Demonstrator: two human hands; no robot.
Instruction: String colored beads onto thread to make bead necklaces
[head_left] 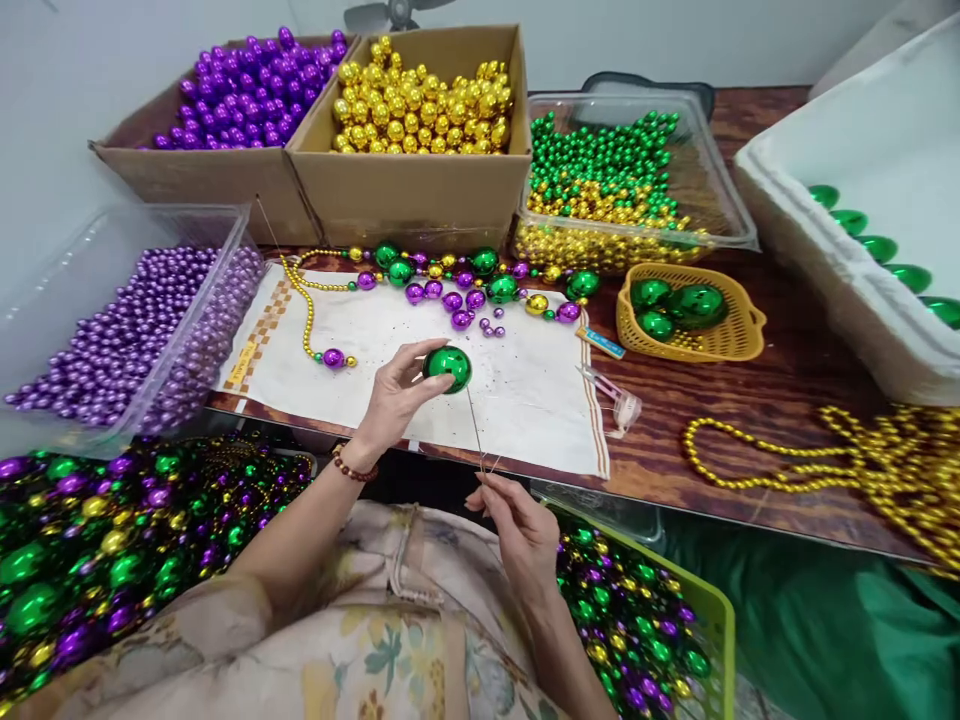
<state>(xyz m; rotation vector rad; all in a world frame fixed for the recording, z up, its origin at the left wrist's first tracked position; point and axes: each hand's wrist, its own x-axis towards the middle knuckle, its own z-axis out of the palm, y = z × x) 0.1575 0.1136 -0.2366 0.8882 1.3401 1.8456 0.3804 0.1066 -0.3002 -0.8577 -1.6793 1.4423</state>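
My left hand (405,385) pinches a large shiny green ball bead (448,369) above the white cloth (540,400). Below it, my right hand (517,525) is closed on a long thin needle (476,428), whose upper end meets the lower right side of the bead. Thin thread ends show at the right fingertips. Along the back of the cloth lies a bead garland (447,262) in green, purple and gold, its left part made of small gold beads. Loose purple beads (452,302) lie in front of it.
Boxes of purple beads (262,90) and gold beads (420,105) stand behind. A yellow basket (690,350) holds green balls. Thread snips (600,382) lie by the cloth's right edge. Gold bead strands (780,480) spread rightward. Finished garlands (112,540) fill the lower left.
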